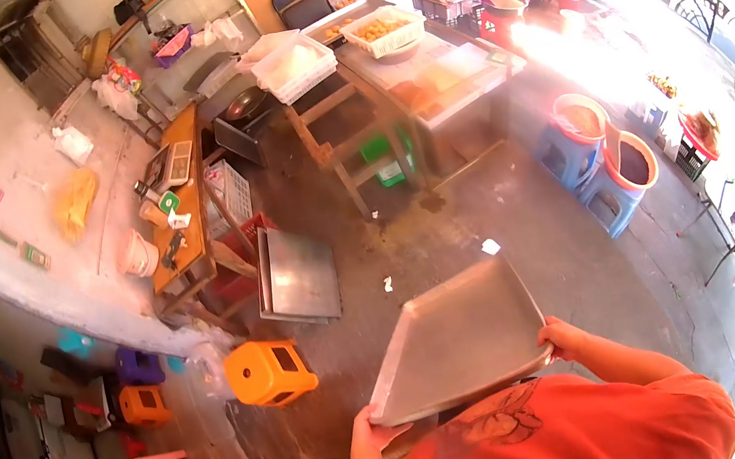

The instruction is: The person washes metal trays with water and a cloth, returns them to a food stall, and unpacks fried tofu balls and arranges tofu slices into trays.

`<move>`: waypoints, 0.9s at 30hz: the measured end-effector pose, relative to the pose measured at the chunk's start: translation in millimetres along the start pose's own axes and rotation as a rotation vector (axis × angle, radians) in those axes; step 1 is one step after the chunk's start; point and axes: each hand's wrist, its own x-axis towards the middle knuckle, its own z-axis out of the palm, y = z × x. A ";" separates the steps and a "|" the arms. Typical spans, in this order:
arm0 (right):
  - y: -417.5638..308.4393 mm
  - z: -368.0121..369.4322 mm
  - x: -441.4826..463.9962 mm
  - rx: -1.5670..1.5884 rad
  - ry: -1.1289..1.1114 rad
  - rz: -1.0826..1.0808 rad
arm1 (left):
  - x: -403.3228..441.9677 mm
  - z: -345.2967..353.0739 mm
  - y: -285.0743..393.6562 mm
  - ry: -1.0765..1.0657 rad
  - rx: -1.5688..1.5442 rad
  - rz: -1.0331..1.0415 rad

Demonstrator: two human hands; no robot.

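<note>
A large, shallow metal tray [461,335] with raised edges is held out in front of my red shirt, and nothing lies in it. My left hand [367,429] grips the tray's near left corner, with something pinkish just beneath the fingers. On the opposite side, my right hand [558,339] is closed around the right edge near its lower corner. The tray hangs above the grey floor, tilted in view.
An orange stool [270,373] and leaning metal sheets [300,274] stand left of the tray. Ahead is a worktable [463,104] with white baskets [384,30]. Buckets [631,161] sit on blue stools [611,200] at the right. A wooden desk [188,248] lines the left wall.
</note>
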 end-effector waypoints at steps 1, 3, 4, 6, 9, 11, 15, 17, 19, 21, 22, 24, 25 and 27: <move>-25.6 15.1 -2.1 0.006 -0.008 -0.009 | 0.0 -4.6 16.7 0.041 -0.015 0.034; -69.0 46.5 7.8 -0.037 -0.018 -0.116 | 29.1 -47.6 57.8 -0.019 -0.051 0.064; -90.3 58.0 14.1 -0.070 -0.020 -0.159 | 40.9 -59.6 77.3 -0.045 -0.084 0.072; -127.3 83.0 28.7 -0.072 -0.003 -0.266 | 20.4 -9.5 136.8 -0.042 0.101 0.207; -201.0 119.9 48.7 0.068 -0.026 -0.450 | 57.5 7.6 211.5 -0.107 0.229 0.355; -238.3 138.5 73.1 0.161 0.016 -0.544 | 88.0 18.4 258.9 -0.094 0.265 0.403; -293.6 145.6 170.3 0.627 -0.080 -0.627 | 162.8 109.5 330.6 -0.203 0.202 0.467; -325.0 152.9 217.4 0.699 -0.076 -0.673 | 225.9 123.2 361.3 -0.264 0.199 0.447; -361.7 154.9 272.7 0.845 -0.066 -0.677 | 294.3 138.8 389.7 -0.290 0.214 0.423; -388.0 143.0 329.7 0.851 -0.089 -0.683 | 343.0 156.4 406.6 -0.182 0.295 0.421; -408.6 138.6 369.5 0.868 -0.108 -0.699 | 371.5 171.0 432.5 -0.134 0.351 0.429; -431.0 123.2 436.6 0.826 -0.052 -0.696 | 399.2 202.6 467.7 -0.125 0.405 0.429; -434.8 116.3 458.9 0.788 -0.014 -0.673 | 408.1 210.5 473.0 -0.109 0.412 0.412; -453.8 108.5 488.6 0.790 0.064 -0.628 | 430.9 226.8 495.6 -0.059 0.753 0.368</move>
